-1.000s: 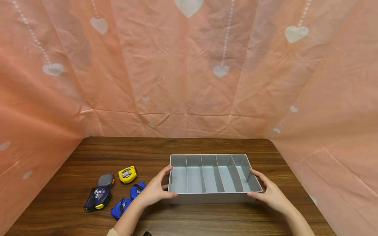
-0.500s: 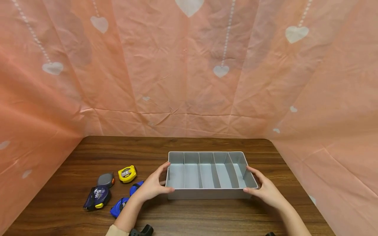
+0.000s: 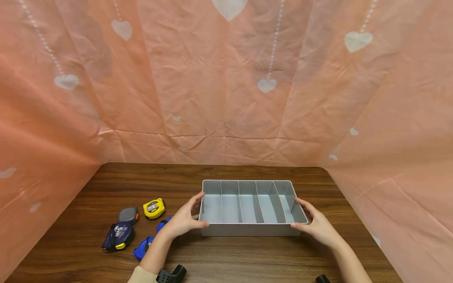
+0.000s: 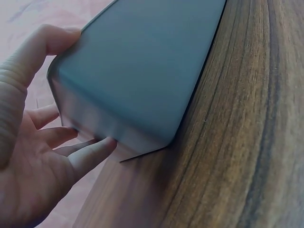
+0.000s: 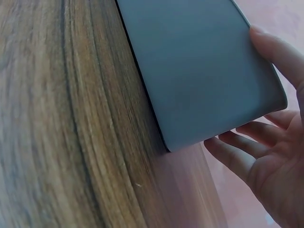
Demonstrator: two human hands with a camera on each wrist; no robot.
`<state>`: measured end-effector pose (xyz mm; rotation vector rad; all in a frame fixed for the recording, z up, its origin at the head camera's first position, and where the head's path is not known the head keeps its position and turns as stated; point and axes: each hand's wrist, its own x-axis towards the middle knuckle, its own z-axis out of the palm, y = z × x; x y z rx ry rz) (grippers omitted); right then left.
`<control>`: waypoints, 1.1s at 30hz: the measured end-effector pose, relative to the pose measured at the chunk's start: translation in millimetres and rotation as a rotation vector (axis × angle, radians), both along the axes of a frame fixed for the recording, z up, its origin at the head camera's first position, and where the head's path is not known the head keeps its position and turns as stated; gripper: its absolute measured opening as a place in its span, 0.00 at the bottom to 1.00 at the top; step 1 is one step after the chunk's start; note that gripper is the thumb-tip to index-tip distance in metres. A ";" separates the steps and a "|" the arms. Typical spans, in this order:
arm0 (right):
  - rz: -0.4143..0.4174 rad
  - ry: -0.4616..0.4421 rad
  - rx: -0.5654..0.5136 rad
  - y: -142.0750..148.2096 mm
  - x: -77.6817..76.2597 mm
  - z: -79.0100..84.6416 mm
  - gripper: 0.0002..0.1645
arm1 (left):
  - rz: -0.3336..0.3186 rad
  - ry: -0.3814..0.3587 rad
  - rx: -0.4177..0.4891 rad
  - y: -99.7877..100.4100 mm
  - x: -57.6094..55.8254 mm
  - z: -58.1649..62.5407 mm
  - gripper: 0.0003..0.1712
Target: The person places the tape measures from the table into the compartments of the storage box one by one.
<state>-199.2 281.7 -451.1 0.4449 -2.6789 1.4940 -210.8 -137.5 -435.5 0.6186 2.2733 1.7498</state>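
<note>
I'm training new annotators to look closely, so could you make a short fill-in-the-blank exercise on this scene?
1. The tray is divided into ____ compartments.
2. On the navy tape, the number printed before the "m" is ____.
3. The tape nearest the far edge of the table is coloured ____.
4. Of the left grip and the right grip, the one nearer the navy tape is the ____ one.

Missing words: five; 5; yellow; left.
</note>
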 end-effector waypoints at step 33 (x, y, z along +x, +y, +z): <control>0.138 0.007 -0.023 17.6 -8.6 3.2 0.31 | 0.004 0.050 -0.167 -9.4 -13.6 -19.2 0.59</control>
